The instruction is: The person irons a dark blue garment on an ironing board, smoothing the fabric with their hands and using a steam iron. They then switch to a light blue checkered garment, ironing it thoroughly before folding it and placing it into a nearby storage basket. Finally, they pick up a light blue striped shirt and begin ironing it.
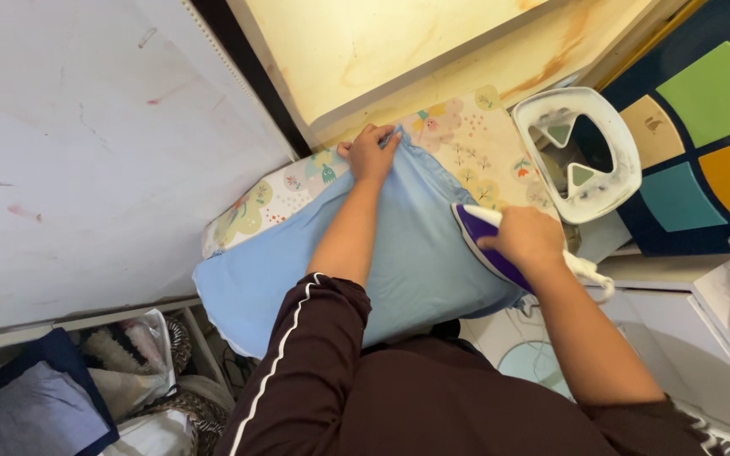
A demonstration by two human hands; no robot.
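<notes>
A light blue cloth point(416, 253) lies spread over an ironing board point(466, 143) with a cream, flower-patterned cover. My left hand point(369, 152) pinches the cloth's far edge and holds it taut. My right hand point(527, 238) grips the handle of a purple and white iron point(485, 245), which rests on the right part of the cloth. My dark brown sleeves with a white stripe fill the lower middle of the view.
A white iron rest point(580, 152) sits at the board's far right end. A dark cabinet with coloured panels point(703, 135) stands to the right. A basket of folded clothes point(78, 397) lies at lower left, beside a white wall point(86, 152).
</notes>
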